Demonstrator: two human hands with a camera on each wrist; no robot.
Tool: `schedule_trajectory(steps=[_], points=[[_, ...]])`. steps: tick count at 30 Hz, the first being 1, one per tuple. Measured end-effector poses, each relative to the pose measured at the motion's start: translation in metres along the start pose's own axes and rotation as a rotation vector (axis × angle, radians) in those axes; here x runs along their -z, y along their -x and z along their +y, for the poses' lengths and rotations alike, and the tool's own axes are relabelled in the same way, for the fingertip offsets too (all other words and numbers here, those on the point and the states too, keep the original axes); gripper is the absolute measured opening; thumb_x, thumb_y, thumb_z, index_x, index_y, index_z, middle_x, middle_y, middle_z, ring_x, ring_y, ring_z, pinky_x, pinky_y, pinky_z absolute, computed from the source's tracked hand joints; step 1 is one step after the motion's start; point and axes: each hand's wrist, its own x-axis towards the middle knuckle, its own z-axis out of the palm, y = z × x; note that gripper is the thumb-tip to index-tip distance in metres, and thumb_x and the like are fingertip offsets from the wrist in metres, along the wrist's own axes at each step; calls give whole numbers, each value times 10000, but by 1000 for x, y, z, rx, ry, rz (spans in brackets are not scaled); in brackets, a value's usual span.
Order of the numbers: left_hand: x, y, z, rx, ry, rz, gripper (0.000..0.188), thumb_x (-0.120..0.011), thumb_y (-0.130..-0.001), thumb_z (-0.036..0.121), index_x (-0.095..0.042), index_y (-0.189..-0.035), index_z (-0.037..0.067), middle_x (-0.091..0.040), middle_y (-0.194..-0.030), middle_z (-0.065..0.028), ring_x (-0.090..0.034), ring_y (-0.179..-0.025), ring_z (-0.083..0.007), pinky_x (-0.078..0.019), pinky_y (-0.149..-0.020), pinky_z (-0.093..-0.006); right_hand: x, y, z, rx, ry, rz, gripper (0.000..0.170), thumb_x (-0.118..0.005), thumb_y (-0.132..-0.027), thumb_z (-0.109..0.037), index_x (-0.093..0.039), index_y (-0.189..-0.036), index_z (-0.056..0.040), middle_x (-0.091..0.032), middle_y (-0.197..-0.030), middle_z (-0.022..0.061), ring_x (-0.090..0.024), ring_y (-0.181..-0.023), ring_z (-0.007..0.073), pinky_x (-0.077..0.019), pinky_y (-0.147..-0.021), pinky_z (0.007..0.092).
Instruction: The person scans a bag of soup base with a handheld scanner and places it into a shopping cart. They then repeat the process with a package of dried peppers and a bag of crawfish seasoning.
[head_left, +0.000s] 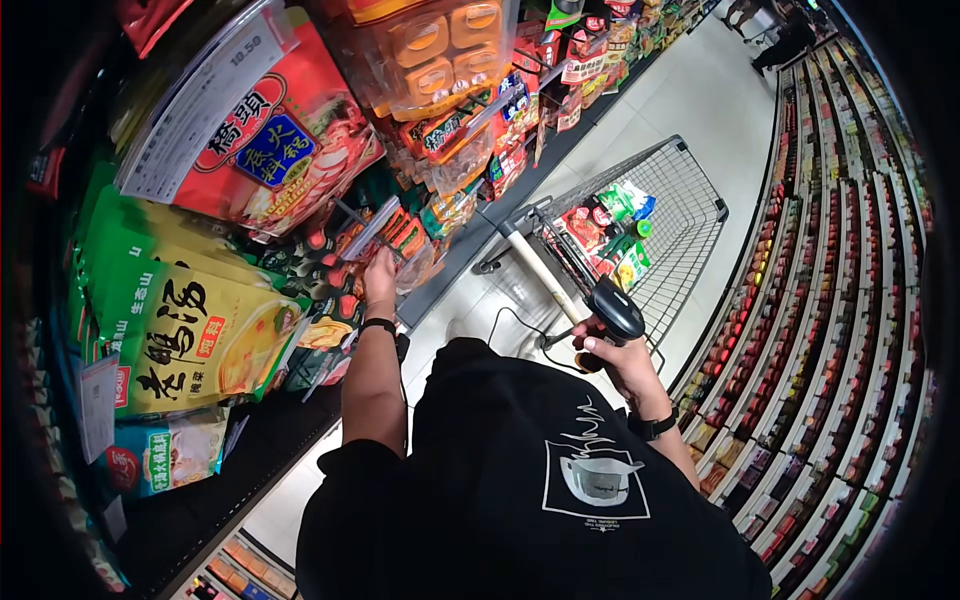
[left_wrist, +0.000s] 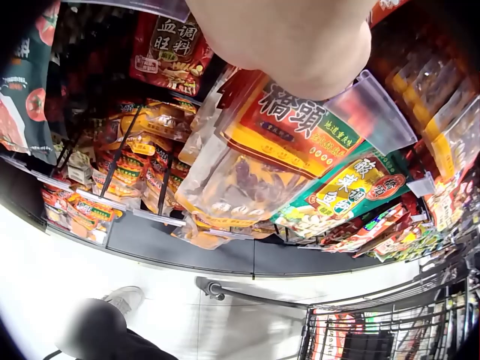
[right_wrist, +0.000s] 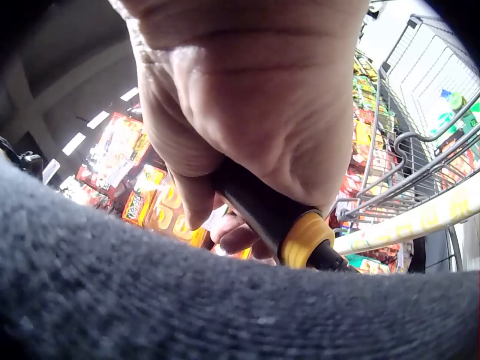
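My left hand (head_left: 380, 275) is at a hanging row of seasoning packets and grips one at its upper edge. That seasoning packet (left_wrist: 262, 150) has a red and orange label above a clear section and tilts outward; the fingertips are mostly hidden. A clear price-tag holder (left_wrist: 371, 112) sits right beside the hand. In my right hand (head_left: 632, 365) is a black barcode scanner (head_left: 613, 308), its fingers wrapped round the handle. The handle's yellow band (right_wrist: 306, 238) shows below the palm in the right wrist view. A black cable (head_left: 505, 318) curls near the scanner.
A wire shopping cart (head_left: 690, 215) with several packets inside stands ahead, its pale handlebar (head_left: 540, 270) near the scanner. Large hotpot bags (head_left: 270, 140) and yellow soup bags (head_left: 200, 340) hang at left. Long shelves (head_left: 820, 330) line the right. A person (head_left: 785, 45) is far down the aisle.
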Motion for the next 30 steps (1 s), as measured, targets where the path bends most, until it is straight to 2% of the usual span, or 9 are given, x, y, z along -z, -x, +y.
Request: schedule_trajectory(steps=[4, 7, 11, 14, 16, 17, 20, 24, 30], points=[[5, 1, 8, 13, 8, -16, 191, -592, -1069, 179, -706, -1181, 75, -728, -1043, -279, -682, -999, -490, -531, -837, -570, 5, 1, 3, 23, -3, 0, 421, -805, -921, -32, -635, -1306, -26, -742, -1154, 108, -709, -1053, 197, -611, -838, 367], [9, 1, 10, 30, -30, -61, 215, -585, -1070, 175, -714, -1183, 46, -729, -1047, -273, -684, -1019, -477, -533, -868, -550, 2, 5, -1, 14, -39, 30, 381, -806, -893, -8, -646, -1238, -28, -739, -1132, 111, -715, -1026, 219, -585, -940, 392], [19, 7, 22, -23, 4, -27, 253, -603, -1067, 157, -726, -1185, -29, -730, -1105, -240, -692, -1025, -443, -548, -907, -483, 13, 7, 8, 49, -75, 41, 377, -806, -891, -8, -642, -1230, -29, -740, -1128, 113, -716, -1029, 225, -585, -945, 397], [22, 15, 36, -30, 82, 64, 226, -636, -1052, 124, -733, -1196, -21, -733, -1100, -222, -697, -1005, -417, -558, -898, -466, 20, 9, 10, 71, -120, 47, 382, -808, -888, -6, -638, -1229, -24, -744, -1117, 115, -718, -1029, 232, -583, -951, 404], [19, 21, 21, -59, 46, 100, 246, -660, -1031, 76, -720, -1261, 10, -710, -1184, -183, -681, -1081, -384, -548, -941, -452, 28, 11, 14, 101, -168, 55, 387, -810, -886, -7, -634, -1231, -19, -747, -1109, 116, -720, -1028, 236, -582, -957, 407], [20, 27, 26, -54, 10, 104, 259, -655, -1030, 64, -713, -1278, 17, -697, -1218, -179, -672, -1114, -382, -540, -966, -452, 33, 11, 15, 102, -178, 41, 430, -814, -908, -10, -622, -1292, -23, -741, -1132, 122, -711, -1112, 225, -572, -971, 393], [18, 40, 27, -44, -21, 50, 319, -623, -1023, 9, -674, -1338, 20, -632, -1336, -181, -621, -1241, -385, -494, -1077, -449, 41, 16, 11, 126, -217, 46, 439, -801, -927, -23, -613, -1324, -25, -748, -1155, 123, -704, -1061, 203, -570, -958, 370], [14, 61, 34, -17, -140, 39, 480, -518, -1009, -39, -552, -1488, -55, -491, -1598, -221, -469, -1475, -408, -383, -1236, -441, 57, 19, 13, 163, -244, 66, 363, -795, -931, -23, -636, -1258, -16, -754, -1150, 124, -721, -1056, 226, -574, -964, 385], [17, 93, 46, -51, -314, 8, 578, -512, -969, -29, -463, -1538, -116, -397, -1658, -278, -366, -1552, -414, -304, -1295, -471, 82, 27, 17, 161, -251, -5, 320, -775, -964, -60, -672, -1261, -6, -757, -1174, 107, -708, -1064, 166, -568, -966, 340]])
